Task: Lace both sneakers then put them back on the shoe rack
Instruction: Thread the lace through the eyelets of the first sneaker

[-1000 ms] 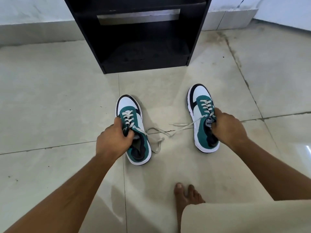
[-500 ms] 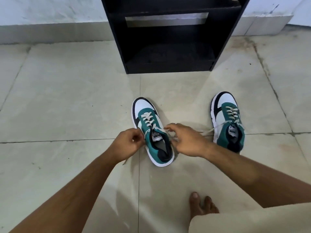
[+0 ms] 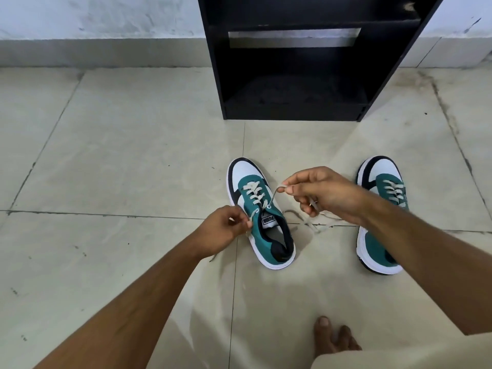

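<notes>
Two green-and-white sneakers stand on the tiled floor (image 3: 133,155) in front of the black shoe rack (image 3: 292,75), toes toward it. The left sneaker (image 3: 262,217) sits between the hands. The left hand (image 3: 223,230) pinches one lace end (image 3: 251,219) just beside the shoe's left top eyelet. The right hand (image 3: 322,193), raised above and to the right of the shoe, pinches the other lace end (image 3: 274,195), drawn taut from the right top eyelet; slack lace (image 3: 306,222) trails across the floor below it, possibly from the other shoe. The right sneaker (image 3: 383,217) stands well apart, partly hidden behind the right forearm. A bare foot (image 3: 335,336) rests on the floor nearer the camera.
</notes>
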